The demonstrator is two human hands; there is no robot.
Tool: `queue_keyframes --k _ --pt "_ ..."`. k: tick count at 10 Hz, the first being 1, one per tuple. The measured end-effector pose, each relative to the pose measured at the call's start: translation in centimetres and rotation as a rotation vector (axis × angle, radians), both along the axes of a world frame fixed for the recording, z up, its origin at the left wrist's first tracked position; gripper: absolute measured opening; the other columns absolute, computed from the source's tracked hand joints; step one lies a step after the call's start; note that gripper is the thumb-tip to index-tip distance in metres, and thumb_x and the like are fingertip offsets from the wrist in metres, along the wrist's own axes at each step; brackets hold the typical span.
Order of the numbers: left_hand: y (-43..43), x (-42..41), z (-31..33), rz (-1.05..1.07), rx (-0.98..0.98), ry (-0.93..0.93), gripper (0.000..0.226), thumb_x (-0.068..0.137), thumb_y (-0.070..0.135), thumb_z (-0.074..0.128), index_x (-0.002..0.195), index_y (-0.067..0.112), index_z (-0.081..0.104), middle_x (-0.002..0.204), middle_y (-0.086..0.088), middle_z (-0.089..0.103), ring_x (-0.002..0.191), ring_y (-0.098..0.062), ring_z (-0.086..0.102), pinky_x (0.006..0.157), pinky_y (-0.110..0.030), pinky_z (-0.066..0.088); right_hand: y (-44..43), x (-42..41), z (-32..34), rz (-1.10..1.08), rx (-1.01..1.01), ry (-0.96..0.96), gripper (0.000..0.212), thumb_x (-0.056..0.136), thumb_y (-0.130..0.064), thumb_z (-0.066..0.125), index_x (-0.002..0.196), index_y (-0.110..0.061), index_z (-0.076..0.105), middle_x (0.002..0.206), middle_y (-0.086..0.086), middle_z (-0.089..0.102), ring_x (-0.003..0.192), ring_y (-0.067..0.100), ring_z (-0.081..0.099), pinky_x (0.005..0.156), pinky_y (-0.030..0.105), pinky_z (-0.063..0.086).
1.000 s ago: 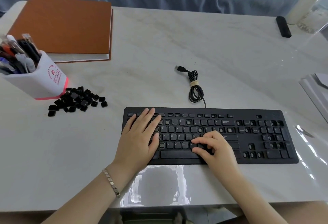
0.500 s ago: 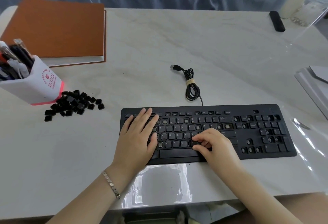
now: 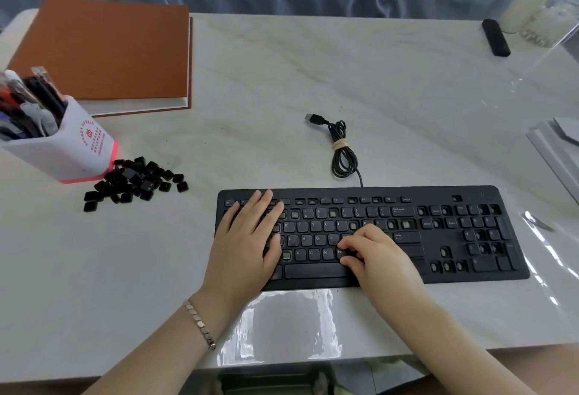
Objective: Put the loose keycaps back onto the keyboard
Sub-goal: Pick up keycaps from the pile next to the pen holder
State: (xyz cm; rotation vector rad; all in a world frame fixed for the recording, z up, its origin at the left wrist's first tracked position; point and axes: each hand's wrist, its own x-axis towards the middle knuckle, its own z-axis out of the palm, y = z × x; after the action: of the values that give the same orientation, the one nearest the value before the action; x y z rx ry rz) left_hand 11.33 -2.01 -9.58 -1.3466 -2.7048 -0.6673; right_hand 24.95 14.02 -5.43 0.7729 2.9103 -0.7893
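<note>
Hands at work on the keyboard [image 3: 454,238].
Its left end bears the flat left hand [image 3: 247,238], fingers straight and together; the right hand [image 3: 376,253] pinches a keycap [image 3: 350,252] beside M; loose keycaps [image 3: 138,181] lie heaped off its left.

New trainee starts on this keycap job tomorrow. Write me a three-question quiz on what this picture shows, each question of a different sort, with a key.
1. True or false: the left hand lies flat, fingers straight, on the left end of the keyboard.
2. Pick one: the pile of loose keycaps lies on the table right beside A) the pen holder, B) the USB cable, C) the brown notebook.
3. Fill the gap: the fingers of the ___ hand are curled, with their tips down by the M key.

Key
1. True.
2. A.
3. Right: the right hand.
</note>
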Motion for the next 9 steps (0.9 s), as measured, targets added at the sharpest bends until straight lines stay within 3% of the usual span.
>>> queue_keyframes --k 1,2,3,4,5,8,9 --pt "0.0 0.0 -0.1 -0.004 0.003 0.008 0.045 0.09 0.026 0.039 0.13 0.013 0.056 0.14 -0.006 0.049 0.133 -0.018 0.039 0.11 -0.041 0.027 0.6 -0.2 -0.4 -0.024 -0.06 0.04 0.016 0.086 -0.015 0.063 0.1 -0.017 0.072 0.08 -0.02 0.045 0.08 0.005 0.048 0.078 0.018 0.04" --pt "0.0 0.0 -0.1 -0.005 0.001 0.011 0.045 0.091 0.026 0.039 0.13 0.013 0.056 0.14 -0.006 0.05 0.133 -0.018 0.038 0.109 -0.041 0.027 0.4 0.0 -1.1 0.006 0.016 0.097 0.007 0.086 -0.015 0.065 0.081 -0.012 0.069 0.073 -0.014 0.044 0.069 0.009 0.046 0.066 0.021 0.04" --pt "0.0 -0.1 -0.2 -0.001 0.002 0.003 0.046 0.09 0.027 0.038 0.13 0.013 0.056 0.14 -0.006 0.049 0.133 -0.017 0.036 0.11 -0.04 0.025 -0.2 1.2 -2.0 0.035 0.28 0.239 0.03 0.089 -0.03 0.045 0.077 -0.01 0.064 0.071 -0.005 0.046 0.062 0.016 0.043 0.051 0.022 0.031" --pt "0.1 -0.1 -0.2 -0.005 0.021 0.003 0.045 0.089 0.026 0.039 0.129 0.013 0.056 0.139 -0.007 0.05 0.133 -0.018 0.036 0.11 -0.04 0.024 0.2 2.5 -2.9 0.174 0.407 0.386 0.032 0.089 -0.026 0.046 0.101 -0.012 0.071 0.08 0.003 0.05 0.071 0.017 0.038 0.055 0.03 0.041" --pt "0.1 -0.1 -0.2 -0.005 0.026 0.004 0.045 0.089 0.026 0.039 0.129 0.012 0.057 0.139 -0.007 0.05 0.132 -0.018 0.037 0.11 -0.04 0.025 0.1 2.6 -3.2 0.17 0.393 0.388 0.045 0.099 -0.034 0.031 0.104 -0.013 0.07 0.087 0.0 0.042 0.073 0.017 0.039 0.059 0.03 0.04" --pt "0.1 0.0 0.1 -0.012 0.009 -0.02 0.046 0.089 0.026 0.038 0.128 0.012 0.057 0.138 -0.008 0.052 0.132 -0.018 0.036 0.11 -0.037 0.023 0.0 2.5 -2.7 0.166 0.422 0.33 0.034 0.089 -0.032 0.044 0.098 -0.017 0.073 0.085 0.0 0.045 0.075 0.017 0.04 0.063 0.028 0.033" --pt "-0.1 0.0 0.2 -0.046 -0.01 -0.07 0.046 0.091 0.028 0.036 0.128 0.012 0.057 0.138 -0.008 0.051 0.133 -0.016 0.032 0.111 -0.033 0.018 -0.3 2.2 -1.8 0.16 0.422 0.287 0.032 0.084 -0.031 0.046 0.088 -0.017 0.074 0.073 0.0 0.05 0.068 0.017 0.042 0.059 0.027 0.034"
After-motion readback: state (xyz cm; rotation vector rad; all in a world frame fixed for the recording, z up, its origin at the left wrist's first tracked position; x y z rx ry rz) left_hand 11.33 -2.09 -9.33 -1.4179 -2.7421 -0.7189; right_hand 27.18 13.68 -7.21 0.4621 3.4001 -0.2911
